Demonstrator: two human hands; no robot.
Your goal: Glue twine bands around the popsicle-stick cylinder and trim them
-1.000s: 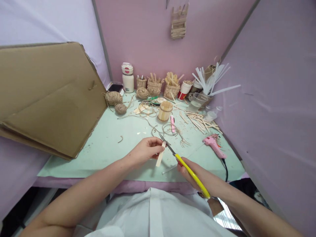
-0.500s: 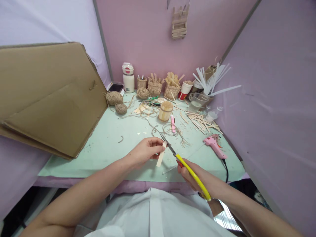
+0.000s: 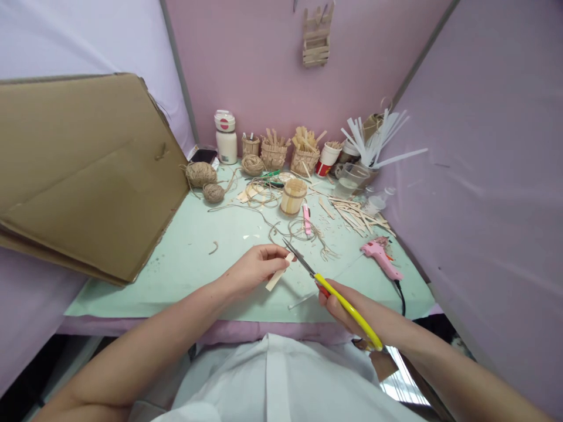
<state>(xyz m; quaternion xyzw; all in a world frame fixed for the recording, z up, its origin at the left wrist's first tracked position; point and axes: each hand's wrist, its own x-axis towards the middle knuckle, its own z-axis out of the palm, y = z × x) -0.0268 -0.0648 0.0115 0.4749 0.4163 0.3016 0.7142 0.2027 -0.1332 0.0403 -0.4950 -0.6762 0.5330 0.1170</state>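
Between the thumb and fingers of my left hand is a flat pale wooden stick, tilted with its lower end toward me. My right hand is closed around the yellow handle of a pair of scissors. The blades point up and left, beside the stick's upper end; whether they touch it I cannot tell. Beyond the hands stands a small round wooden-stick cup with twine bands. A pink utility knife and loose twine lie close to it.
A pink glue gun with a black cord lies at the right. Loose wooden sticks are heaped behind it. Twine balls, filled baskets and a white bottle line the back. Large cardboard leans at the left.
The wooden stick has turned in my left hand, its lower end swinging to the left. The scissors stay near its upper end, with my right hand shifted slightly.
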